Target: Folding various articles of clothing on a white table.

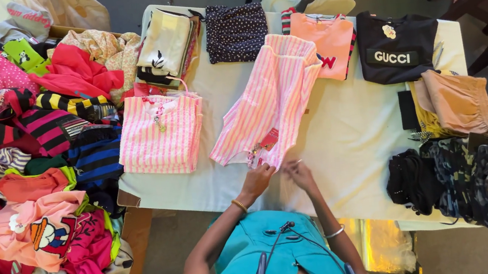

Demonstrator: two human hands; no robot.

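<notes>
Pink-and-white striped garment (pixel 270 100) is laid diagonally at table (pixel 348 137) centre, w/ red tag (pixel 269 139) at lower hem. Hem is pinched by left hand (pixel 256 181); right hand (pixel 300 173) is beside it, fingers loosely apart. Black top (pixel 396 46), w/ white rectangular label, is seen at upper right.

A clothes stall or shop is suggested. Folded garments (pixel 161 134) are laid out on a white table (pixel 354 136). Loose clothing (pixel 34 179) is heaped past its left edge.

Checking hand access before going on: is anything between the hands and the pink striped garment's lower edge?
Nothing visible. The left hand touches the pink striped garment by its red tag; the right hand is just beside it.
</notes>
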